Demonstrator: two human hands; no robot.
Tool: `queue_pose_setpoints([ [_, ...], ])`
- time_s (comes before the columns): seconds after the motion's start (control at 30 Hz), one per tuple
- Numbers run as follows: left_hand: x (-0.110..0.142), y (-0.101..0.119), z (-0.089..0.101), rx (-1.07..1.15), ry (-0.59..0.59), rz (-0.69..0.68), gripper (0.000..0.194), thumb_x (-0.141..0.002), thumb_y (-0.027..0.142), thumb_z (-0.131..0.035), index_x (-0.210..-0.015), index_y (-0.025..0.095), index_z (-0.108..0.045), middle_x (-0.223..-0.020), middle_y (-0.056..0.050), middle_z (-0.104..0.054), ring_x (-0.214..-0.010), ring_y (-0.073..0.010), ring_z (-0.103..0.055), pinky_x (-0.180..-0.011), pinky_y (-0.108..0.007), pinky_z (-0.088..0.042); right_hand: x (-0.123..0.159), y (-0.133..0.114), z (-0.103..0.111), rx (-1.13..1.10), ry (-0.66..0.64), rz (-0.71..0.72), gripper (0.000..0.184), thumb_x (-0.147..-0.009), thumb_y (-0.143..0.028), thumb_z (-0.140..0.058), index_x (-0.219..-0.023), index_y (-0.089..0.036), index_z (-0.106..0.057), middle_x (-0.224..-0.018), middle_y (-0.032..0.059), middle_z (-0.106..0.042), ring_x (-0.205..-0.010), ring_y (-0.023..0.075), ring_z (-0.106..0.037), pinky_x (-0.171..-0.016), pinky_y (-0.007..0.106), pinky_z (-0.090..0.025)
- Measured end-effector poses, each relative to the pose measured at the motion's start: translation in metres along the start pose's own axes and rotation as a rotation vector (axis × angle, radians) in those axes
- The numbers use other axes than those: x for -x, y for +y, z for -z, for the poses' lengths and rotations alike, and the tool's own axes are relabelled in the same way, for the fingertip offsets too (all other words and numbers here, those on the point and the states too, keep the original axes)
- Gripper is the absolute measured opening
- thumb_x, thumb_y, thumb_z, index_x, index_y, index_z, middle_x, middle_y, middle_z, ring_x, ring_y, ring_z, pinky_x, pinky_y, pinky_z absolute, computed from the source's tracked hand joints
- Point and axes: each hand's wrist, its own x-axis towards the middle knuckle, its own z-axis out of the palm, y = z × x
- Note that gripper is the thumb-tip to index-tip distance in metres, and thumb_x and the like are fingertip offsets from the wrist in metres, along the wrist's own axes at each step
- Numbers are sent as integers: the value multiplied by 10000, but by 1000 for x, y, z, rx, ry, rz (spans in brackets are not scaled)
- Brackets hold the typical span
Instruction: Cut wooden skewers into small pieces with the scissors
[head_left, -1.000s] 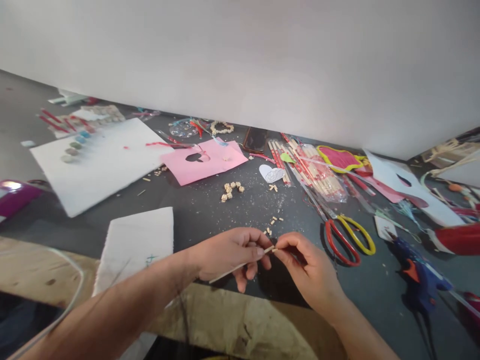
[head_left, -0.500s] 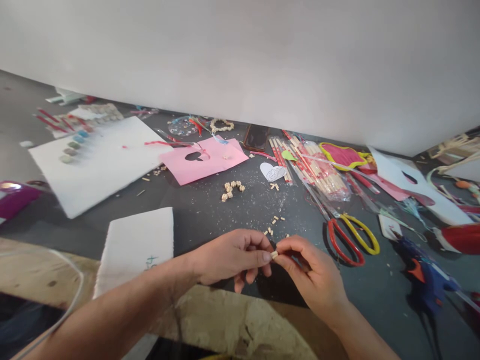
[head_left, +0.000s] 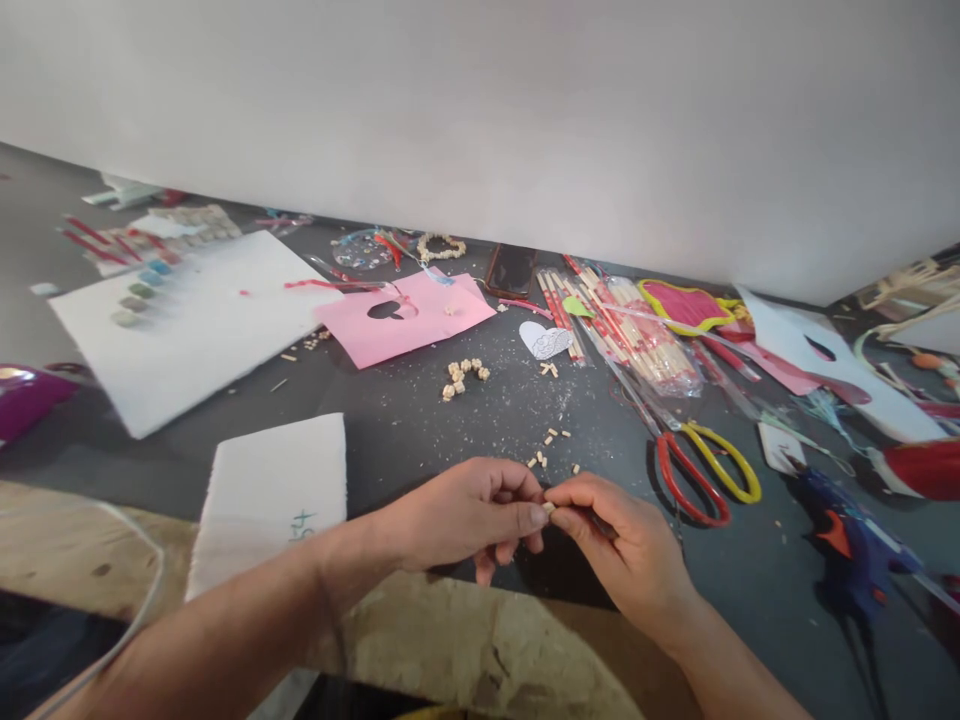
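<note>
Just above the table's front edge, my left hand (head_left: 487, 515) and my right hand (head_left: 619, 525) meet at the fingertips. Both thumbs and forefingers pinch a small pale bit of wooden stick (head_left: 548, 508), mostly covered by the fingers. The other fingers of my left hand curl loosely below it. Several short cut stick pieces (head_left: 538, 460) lie just beyond my fingertips. Farther back is a group of little pale clusters (head_left: 465, 376), with sawdust-like crumbs around them.
To the right lie scissors (head_left: 694, 470) with red and yellow handles and a blue glue gun (head_left: 847, 540). Behind are wrapped chopsticks (head_left: 637, 335), a phone (head_left: 511, 270), pink paper (head_left: 420, 325) and a paper heart (head_left: 545, 341). White board (head_left: 202, 320) and white cloth (head_left: 277, 480) are left.
A long thin stick that lay across my left hand is no longer visible; only a short bit shows between my fingertips. Another short piece appears on the table near my right hand.
</note>
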Motion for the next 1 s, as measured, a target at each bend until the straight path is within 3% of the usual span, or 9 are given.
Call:
queue_pose_setpoints([
  [0.13, 0, 0, 0, -23, 13, 2, 210, -801, 345, -531, -756, 140, -524, -604, 39, -523, -418, -30, -423, -347, -120, -394, 2, 0, 0, 12, 15, -34, 101, -838, -252, -522, -874, -230, -615, -777, 6, -652, -674, 120, -601, -623, 215, -474],
  [0.67, 3, 2, 1, -93, 44, -24, 219, -791, 360, -531, -791, 142, -544, -699, 8, -559, -475, -42, -434, -369, -134, -414, 5, -2, -2, -33, -16, -108, 113, -848, -273, -503, -820, -228, -603, -735, -15, -618, -666, 108, -567, -621, 206, -443],
  [0.83, 5, 1, 2, -138, 62, -33, 236, -785, 384, -529, -805, 150, -551, -723, 3, -573, -505, -54, -453, -388, -145, -425, 8, 1, -1, -120, -72, -202, 172, -873, -325, -456, -868, -219, -591, -708, -5, -596, -602, 107, -534, -546, 205, -421],
  [1.0, 5, 3, 0, -222, 67, -18, 235, -785, 387, -522, -804, 155, -554, -710, 9, -579, -505, -58, -470, -409, -159, -432, 8, -1, 1, -177, -146, -241, 262, -904, -353, -379, -763, -194, -532, -630, -23, -508, -557, 91, -447, -498, 194, -364],
])
